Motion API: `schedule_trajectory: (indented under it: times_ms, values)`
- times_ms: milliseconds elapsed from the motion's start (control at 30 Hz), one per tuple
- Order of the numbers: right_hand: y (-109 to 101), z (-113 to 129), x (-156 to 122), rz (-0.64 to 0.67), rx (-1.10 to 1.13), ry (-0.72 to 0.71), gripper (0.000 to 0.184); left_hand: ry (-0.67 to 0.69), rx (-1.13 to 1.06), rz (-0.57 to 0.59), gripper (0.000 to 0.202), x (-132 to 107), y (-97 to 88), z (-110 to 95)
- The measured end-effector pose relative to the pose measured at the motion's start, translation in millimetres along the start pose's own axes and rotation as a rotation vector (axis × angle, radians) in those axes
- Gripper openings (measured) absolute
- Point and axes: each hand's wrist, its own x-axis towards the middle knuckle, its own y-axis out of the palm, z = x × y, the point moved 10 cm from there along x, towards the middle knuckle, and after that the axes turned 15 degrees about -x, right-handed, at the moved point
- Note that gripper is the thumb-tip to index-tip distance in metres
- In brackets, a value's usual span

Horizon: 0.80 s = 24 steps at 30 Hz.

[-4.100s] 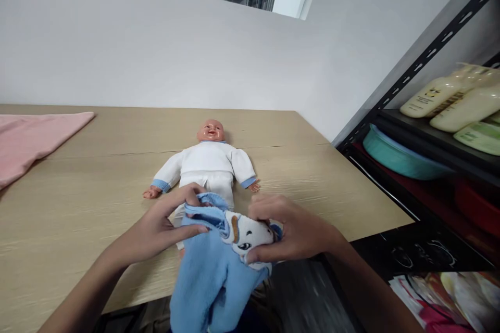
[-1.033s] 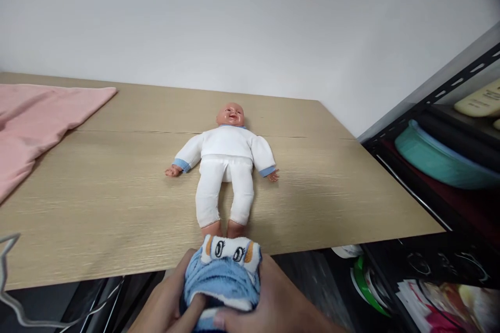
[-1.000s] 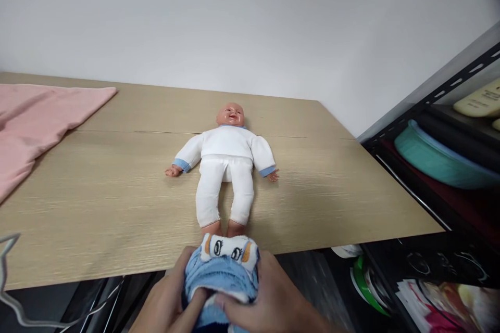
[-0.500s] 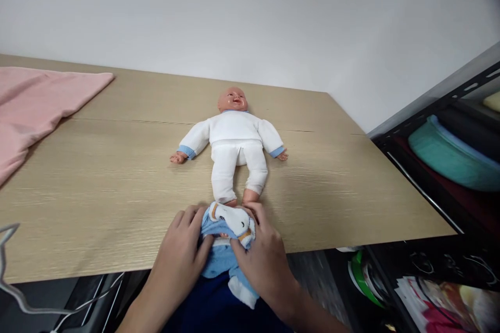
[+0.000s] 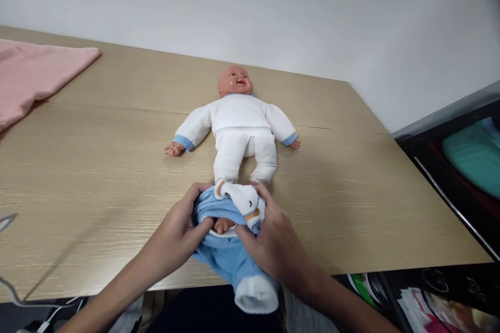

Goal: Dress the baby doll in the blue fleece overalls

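A baby doll (image 5: 242, 112) lies on its back on the table, head away from me, in a white top with blue cuffs and white leg coverings. Both hands grip a light-blue terry garment (image 5: 230, 257) with white cuffs and a white animal-face patch. My left hand (image 5: 191, 218) pinches the left rim of its opening, thumb inside. My right hand (image 5: 265, 234) grips the right rim in the same way. One doll foot (image 5: 224, 225) shows within the opening; the other is hidden. A white cuff (image 5: 257, 294) hangs past the table edge.
A pink cloth (image 5: 42, 73) lies at the table's far left. Pale cables (image 5: 23, 302) run by the lower left edge. To the right stands a dark shelf with a teal item (image 5: 474, 158); packets (image 5: 425, 307) sit lower down. A wall rises behind the table (image 5: 351, 208).
My hands have spread the garment's opening wider, so a doll foot shows more clearly in it. The garment is nearer the doll's legs, covering its ankles. The view has moved closer.
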Motion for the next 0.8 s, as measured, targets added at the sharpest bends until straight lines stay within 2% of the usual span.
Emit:
schedule_trajectory:
  times_ms: [100,233,433,533,800]
  values:
    - [-7.2,3.2,12.0,0.018,-0.021,-0.070,0.049,-0.019,-0.048,0.001,0.040,5.6,-1.1,-3.6]
    - [-4.0,4.4,18.9,0.085,0.050,-0.162,0.058,0.043,-0.123,-0.047,0.031,6.9,-2.8,-11.0]
    - [-9.3,3.8,21.4,0.001,0.052,-0.257,0.052,0.197,-0.042,-0.125,0.036,2.9,-8.3,-16.0]
    - [-13.7,6.2,21.3,-0.044,0.023,-0.296,0.058,0.257,0.023,-0.141,0.040,2.0,-10.8,-18.6]
    - [-5.7,16.1,11.8,-0.014,-0.034,-0.389,0.070,0.329,0.036,-0.148,0.031,1.5,-11.2,-20.1]
